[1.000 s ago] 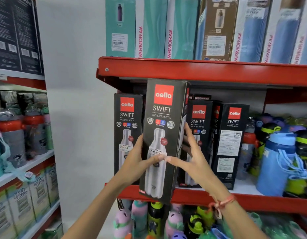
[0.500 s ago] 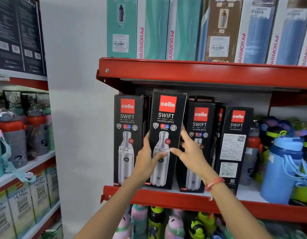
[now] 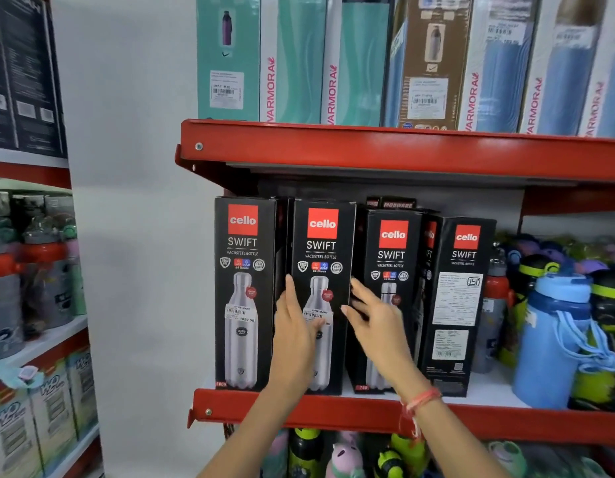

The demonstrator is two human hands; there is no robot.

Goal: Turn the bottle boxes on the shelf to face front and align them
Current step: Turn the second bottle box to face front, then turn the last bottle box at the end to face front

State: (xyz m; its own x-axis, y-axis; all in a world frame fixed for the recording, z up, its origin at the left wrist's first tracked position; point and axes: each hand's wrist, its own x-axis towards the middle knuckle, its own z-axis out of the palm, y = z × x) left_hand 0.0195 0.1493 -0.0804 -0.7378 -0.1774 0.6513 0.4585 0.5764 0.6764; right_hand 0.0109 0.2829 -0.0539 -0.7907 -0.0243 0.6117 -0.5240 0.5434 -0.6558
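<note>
The shelf (image 3: 333, 414) now carries the second box (image 3: 321, 270) again: a second ago I held it lifted and tilted out in front, and now it stands upright, face front, just beside the leftmost box (image 3: 244, 270). That makes two boxes squared up. The third box (image 3: 390, 257) faces front too, but the fourth box (image 3: 458, 305) shows its label side, so it needs turning, I judge. My left hand (image 3: 294, 339) lies flat on the second box's front, fingers open; my right hand (image 3: 375, 322) is spread at its right edge, gripping nothing.
</note>
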